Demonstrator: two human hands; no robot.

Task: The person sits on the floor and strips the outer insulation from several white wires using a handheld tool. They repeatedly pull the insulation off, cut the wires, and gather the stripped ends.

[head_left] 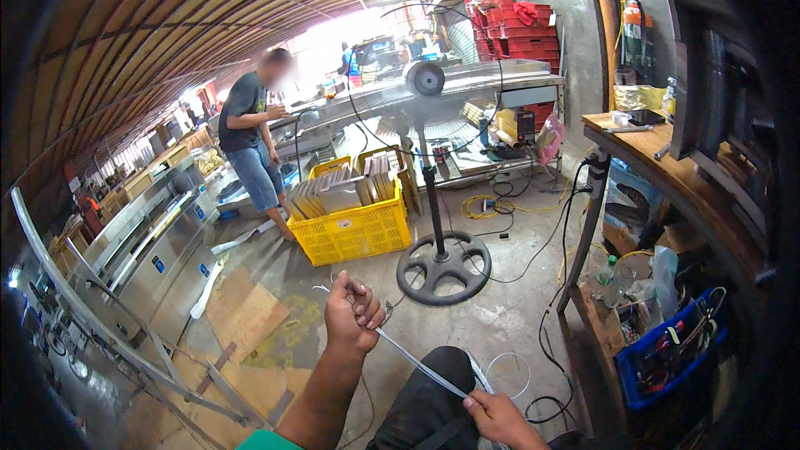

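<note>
My left hand point(353, 313) is raised in front of me, its fingers curled tightly round a thin pale cable point(422, 368). A short, frayed-looking end of it sticks out on the far side of that fist. From there the cable slants down over my dark-trousered knee point(425, 404) to my right hand point(502, 418), whose thumb and fingers pinch it. Between the two hands the cable looks straight and taut. More thin white strand point(528, 367) loops beside my knee, near the right hand; where it leads is hidden.
A pedestal fan point(444, 267) stands ahead, beside a yellow crate point(354, 233) of flat panels. Behind the crate is another person point(243, 121). At right are a wooden bench point(646, 146) and a blue tool tray point(625, 371). Black cords point(546, 325) and cardboard point(242, 312) lie on the floor.
</note>
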